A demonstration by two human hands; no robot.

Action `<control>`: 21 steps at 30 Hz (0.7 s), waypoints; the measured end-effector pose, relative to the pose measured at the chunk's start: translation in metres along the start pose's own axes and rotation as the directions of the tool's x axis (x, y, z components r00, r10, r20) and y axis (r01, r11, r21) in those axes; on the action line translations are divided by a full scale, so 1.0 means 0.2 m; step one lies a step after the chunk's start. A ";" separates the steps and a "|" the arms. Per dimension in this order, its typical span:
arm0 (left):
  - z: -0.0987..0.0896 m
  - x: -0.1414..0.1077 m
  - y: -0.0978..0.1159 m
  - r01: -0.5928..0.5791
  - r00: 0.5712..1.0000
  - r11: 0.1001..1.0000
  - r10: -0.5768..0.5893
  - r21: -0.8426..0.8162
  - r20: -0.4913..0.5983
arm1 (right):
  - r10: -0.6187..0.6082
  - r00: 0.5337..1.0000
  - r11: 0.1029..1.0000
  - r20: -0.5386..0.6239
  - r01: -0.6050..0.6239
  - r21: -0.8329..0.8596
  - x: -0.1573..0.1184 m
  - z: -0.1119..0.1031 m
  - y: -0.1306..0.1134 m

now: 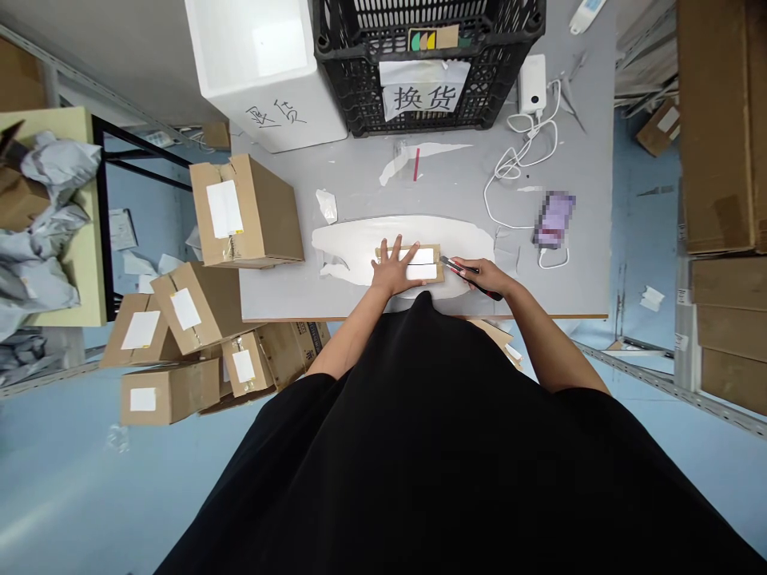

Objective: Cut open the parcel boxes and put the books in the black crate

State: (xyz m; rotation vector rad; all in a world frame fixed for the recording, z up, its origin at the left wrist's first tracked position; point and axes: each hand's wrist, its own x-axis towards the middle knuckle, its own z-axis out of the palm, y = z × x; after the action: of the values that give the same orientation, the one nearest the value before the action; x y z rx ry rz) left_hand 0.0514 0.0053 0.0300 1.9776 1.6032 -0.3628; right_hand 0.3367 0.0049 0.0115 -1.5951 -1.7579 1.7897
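Left hand spreading flat over labelled cardboard, right hand gripping a knife by its end, white sheet lying underneath

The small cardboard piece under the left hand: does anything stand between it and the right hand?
Only the dark tool in the right hand, its tip near the right end of the cardboard piece. Nothing else visible lies between; the left hand is farther left.

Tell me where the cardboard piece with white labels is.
In the head view, the cardboard piece lies on the white sheet, partly beneath the left hand, just left of the tool in the right hand.
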 end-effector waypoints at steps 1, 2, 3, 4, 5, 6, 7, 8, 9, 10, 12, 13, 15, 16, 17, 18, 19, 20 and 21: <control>0.00 0.00 0.00 -0.002 1.000 1.000 0.002 0.000 -0.006 | -0.003 1.000 1.000 0.006 0.003 0.009 0.00 0.00 0.01; 0.01 0.00 0.00 -0.006 1.000 1.000 0.006 -0.002 -0.013 | -0.007 1.000 1.000 0.010 0.007 0.025 0.00 0.00 0.01; 0.01 0.00 0.00 -0.011 1.000 1.000 0.010 -0.005 -0.022 | -0.012 1.000 0.999 0.011 0.012 0.042 0.00 0.00 0.02; 0.01 0.00 0.00 -0.015 0.999 1.000 0.015 -0.010 -0.029 | -0.017 1.000 0.998 0.012 0.017 0.056 0.00 0.01 0.03; 0.01 0.00 0.00 -0.018 0.999 1.000 0.017 -0.013 -0.035 | -0.021 1.000 0.998 0.013 0.020 0.065 0.00 0.01 0.04; 0.01 0.00 0.00 -0.019 0.999 1.000 0.019 -0.016 -0.039 | -0.023 1.000 0.997 0.012 0.022 0.069 0.00 0.01 0.05; 0.02 0.00 0.00 -0.021 0.999 1.000 0.020 -0.019 -0.042 | -0.024 1.000 0.997 0.010 0.023 0.068 -0.01 0.01 0.05; 0.02 0.00 0.00 -0.023 0.999 0.999 0.022 -0.023 -0.046 | -0.025 1.000 0.998 0.010 0.024 0.063 -0.01 0.00 0.06; 0.02 0.00 0.00 -0.026 0.998 0.999 0.024 -0.025 -0.050 | -0.026 1.000 0.998 0.009 0.026 0.058 -0.01 0.00 0.06; 0.02 0.00 0.00 -0.029 0.998 0.999 0.027 -0.028 -0.055 | -0.028 1.000 0.998 0.008 0.028 0.055 -0.02 0.00 0.06; 0.02 -0.01 0.00 -0.032 0.997 0.999 0.030 -0.032 -0.067 | -0.034 0.999 0.998 0.007 0.033 0.058 -0.02 0.01 0.06; 0.03 -0.01 0.00 -0.033 0.997 0.999 0.031 -0.032 -0.072 | -0.032 0.999 0.997 0.005 0.032 0.067 -0.03 0.01 0.05; 0.03 -0.01 -0.01 -0.036 0.996 0.999 0.033 -0.032 -0.078 | -0.026 1.000 0.995 -0.002 0.026 0.095 -0.04 0.02 0.05; 0.03 0.00 -0.01 -0.037 0.996 0.999 0.034 -0.031 -0.081 | -0.022 1.000 0.994 -0.004 0.022 0.109 -0.04 0.02 0.05; 0.04 0.00 -0.01 -0.036 0.996 0.999 0.034 -0.032 -0.082 | -0.018 1.000 0.993 -0.008 0.019 0.119 -0.05 0.03 0.05; 0.04 0.00 -0.01 -0.036 0.996 0.999 0.033 -0.033 -0.083 | -0.014 1.000 0.992 -0.010 0.016 0.124 -0.06 0.03 0.06; 0.04 0.01 -0.01 -0.036 0.996 0.999 0.033 -0.036 -0.083 | -0.011 1.000 0.992 -0.010 0.012 0.125 -0.06 0.03 0.06; 0.04 0.01 -0.01 -0.038 0.996 0.999 0.035 -0.039 -0.083 | -0.007 1.000 0.992 -0.010 0.008 0.126 -0.07 0.04 0.07; 0.04 0.01 -0.02 -0.042 0.995 0.998 0.038 -0.040 -0.087 | -0.002 1.000 0.991 -0.012 0.003 0.131 -0.08 0.04 0.07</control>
State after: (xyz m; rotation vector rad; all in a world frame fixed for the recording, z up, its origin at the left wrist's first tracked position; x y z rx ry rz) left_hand 0.0499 0.0024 0.0213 2.0153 1.6086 -0.2294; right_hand 0.3441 -0.0161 0.0059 -1.5476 -1.6005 1.8494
